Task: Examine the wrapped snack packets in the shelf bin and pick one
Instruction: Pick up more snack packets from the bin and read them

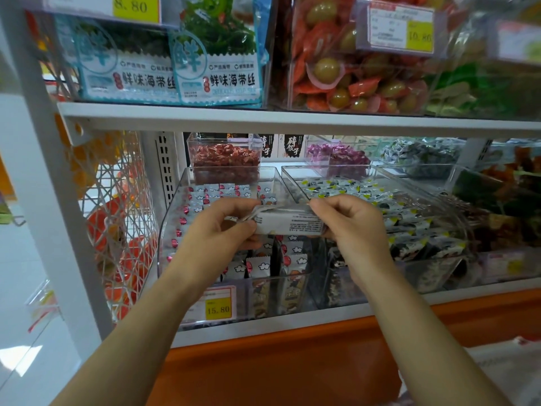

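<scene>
A small white wrapped snack packet (288,221) with fine print on its back is held level above the clear shelf bin (172,218). My left hand (225,227) pinches its left end and my right hand (348,222) pinches its right end. The bin below holds several white packets (263,266) printed with clouds and red balloons, partly hidden by my hands.
A neighbouring clear bin (456,218) to the right holds several black-and-white packets. A yellow price tag (218,309) reading 15.80 hangs on the bin front. A white shelf edge (263,117) runs above, with seaweed packs and wrapped olives. A white wire rack (114,218) stands at left.
</scene>
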Demonstrator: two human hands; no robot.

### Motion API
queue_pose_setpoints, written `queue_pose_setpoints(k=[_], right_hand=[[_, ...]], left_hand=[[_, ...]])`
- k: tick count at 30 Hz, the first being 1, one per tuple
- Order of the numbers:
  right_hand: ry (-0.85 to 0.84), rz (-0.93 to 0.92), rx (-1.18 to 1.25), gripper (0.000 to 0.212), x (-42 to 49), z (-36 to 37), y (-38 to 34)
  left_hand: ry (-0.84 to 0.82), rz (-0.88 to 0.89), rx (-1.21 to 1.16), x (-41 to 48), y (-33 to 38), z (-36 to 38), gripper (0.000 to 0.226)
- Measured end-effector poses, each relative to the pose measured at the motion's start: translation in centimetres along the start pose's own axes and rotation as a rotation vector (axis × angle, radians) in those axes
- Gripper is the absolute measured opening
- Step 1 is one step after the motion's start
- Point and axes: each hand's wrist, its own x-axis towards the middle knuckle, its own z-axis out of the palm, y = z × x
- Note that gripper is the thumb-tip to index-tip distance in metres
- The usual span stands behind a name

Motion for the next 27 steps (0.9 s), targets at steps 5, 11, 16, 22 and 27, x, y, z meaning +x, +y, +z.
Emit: queue_pose_setpoints(k=[5, 11, 16, 22, 27], right_hand=[[-0.042, -0.062, -0.071, 0.017, -0.19, 0.29, -0.16], [-0.106, -0.09, -0.077, 0.013, -0.37, 0.49, -0.15], [-0.104, -0.125, -0.079, 0.011, -0.42, 0.56, -0.24], [-0.065, -0.103, -0.006, 0.013, -0.42, 0.48, -0.24], [-0.099, -0.066, 0.078, 0.023, -0.41, 0.39, -0.19]], left_hand=[[0.069, -0.016, 0.086, 0.26, -0.18, 0.46, 0.011], [0.166, 0.017, 0.195, 0.52, -0.27, 0.51, 0.027], [0.222, 0.062, 0.246, 0.72, -0.52, 0.48, 0.031], [0.124, -0.019, 0.068, 0.7, -0.63, 0.49, 0.016], [0.063, -0.011, 0.027, 0.63, -0.64, 0.01, 0.011]])
